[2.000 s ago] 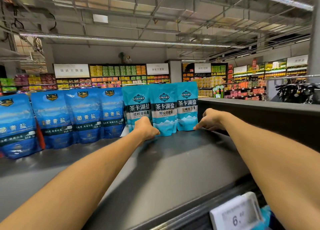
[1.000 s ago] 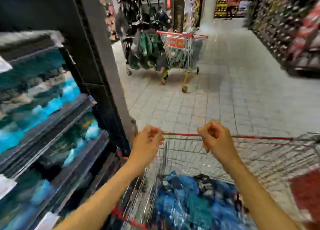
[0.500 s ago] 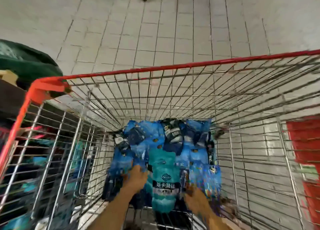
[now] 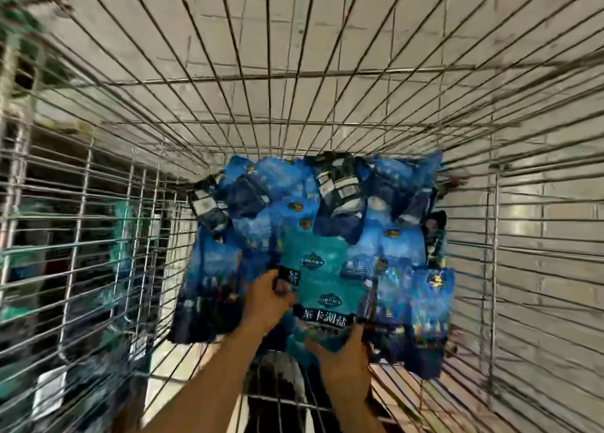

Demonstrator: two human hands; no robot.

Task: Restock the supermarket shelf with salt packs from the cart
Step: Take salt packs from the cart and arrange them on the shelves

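The view looks straight down into a wire cart (image 4: 327, 83), its grid walls fanning out on every side, with pale floor tiles (image 4: 408, 24) showing through the mesh. At the bottom of the cart lies a heap of salt packs (image 4: 376, 210), mostly dark and bright blue pouches lying flat and overlapping, some turned with a label panel up. The picture is blurred by motion, so most print on the packs cannot be read.

Among the blue ones, near the front of the heap, lies a teal pack (image 4: 327, 289) with a dark band of white characters across it. Both hands reach down to it. The left hand (image 4: 266, 305) is at the pack's left edge, its fingers curled around that edge, and a small dark label corner shows just above its knuckles. The right hand (image 4: 343, 351) is at the pack's lower right corner, thumb on top and fingers underneath, pinching the bottom edge. Whether the pack is lifted clear of the heap or resting on it cannot be told.

Both forearms enter from the bottom of the frame and converge on the pack. Through the left wall of the cart, blurred dark shelving (image 4: 65, 236) with teal patches shows just beside it.
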